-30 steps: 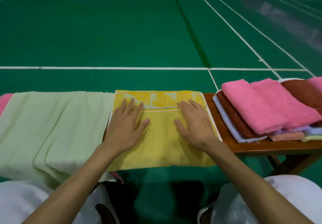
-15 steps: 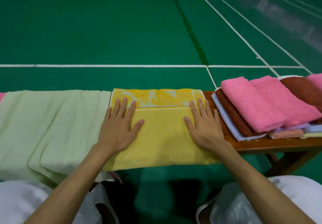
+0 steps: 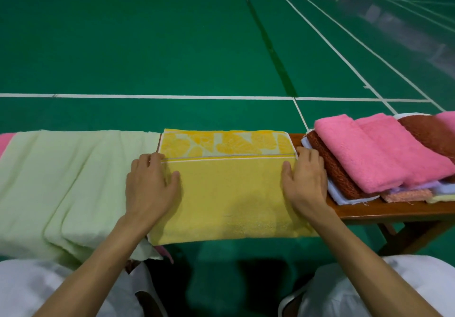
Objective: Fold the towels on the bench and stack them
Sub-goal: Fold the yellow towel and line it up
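Your left hand (image 3: 150, 186) and right hand (image 3: 306, 181) each grip a side edge of the yellow towel (image 3: 231, 193), thumbs on top. Fold evenly, and match the corners before pressing flat on the bench (image 3: 394, 209).

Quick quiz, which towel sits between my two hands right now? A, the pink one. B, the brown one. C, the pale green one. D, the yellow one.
D: the left hand and the right hand sit at the two side edges of the yellow towel, thumbs on top of it, while the pale green towel lies to its left and the pink towel to its right.
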Tool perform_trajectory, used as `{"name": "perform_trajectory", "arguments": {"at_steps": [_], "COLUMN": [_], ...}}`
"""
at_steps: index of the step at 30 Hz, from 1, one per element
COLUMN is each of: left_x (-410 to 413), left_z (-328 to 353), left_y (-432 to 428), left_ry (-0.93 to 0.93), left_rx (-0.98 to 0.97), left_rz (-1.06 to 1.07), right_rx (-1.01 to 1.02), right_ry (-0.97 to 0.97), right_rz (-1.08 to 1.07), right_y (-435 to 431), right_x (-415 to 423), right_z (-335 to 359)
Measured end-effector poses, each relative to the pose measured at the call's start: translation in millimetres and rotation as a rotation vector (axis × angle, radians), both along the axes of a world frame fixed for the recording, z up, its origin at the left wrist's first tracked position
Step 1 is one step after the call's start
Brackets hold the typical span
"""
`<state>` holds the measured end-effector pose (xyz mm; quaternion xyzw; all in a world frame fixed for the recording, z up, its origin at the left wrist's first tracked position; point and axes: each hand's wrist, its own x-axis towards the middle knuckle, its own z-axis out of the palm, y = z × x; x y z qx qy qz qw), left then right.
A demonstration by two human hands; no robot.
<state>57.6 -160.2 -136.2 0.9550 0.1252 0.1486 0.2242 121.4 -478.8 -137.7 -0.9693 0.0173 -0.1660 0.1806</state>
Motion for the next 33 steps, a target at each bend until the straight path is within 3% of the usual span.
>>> {"name": "perform_trajectory", "arguments": {"at_steps": [3,7,13,17,21,23,25,33], "left_x": [-1.8,3.0,3.3,1.9,-0.2,-0.5,0.4,-1.2], "left_z": [3.6,8.3,10.4,15.0,30.8,39.9,46.8,54.0], "left_y": [-2.8,-4.0,-5.4,0.8,7.3,11.9,20.1,36.7], "left_ry": [0.049,0.079,-0.019,-0.051,0.087,0.114,0.138,0.095], "left_rx": [0.029,-0.012,-0.166,-0.422,-0.919,-1.069,-1.095,-0.933], "left_rz": [0.099,0.114,0.031,0.02,-0.01,-0.068,-0.119,-0.168], "right_rx": [-0.109,-0.036,0.092,0.363,0.713,0.9,0.988,0.943], "right_ry": [0.09,0.193,0.195,0.198,0.262,0.276,0.248,0.188], "right_rz": [-0.068,-0.093,-0.03,-0.011,0.041,0.077,0.148,0.293], "right_y": [2.6,0.6,-7.5,-18.4,-22.9,-24.8,-27.3,-35.1], "right_x": [3.6,12.1,11.5,10.1,7.1,4.2,1.9,-8.8], "right_z": [1.8,9.6,13.4,23.4,35.7,40.1,43.2,61.5]}}
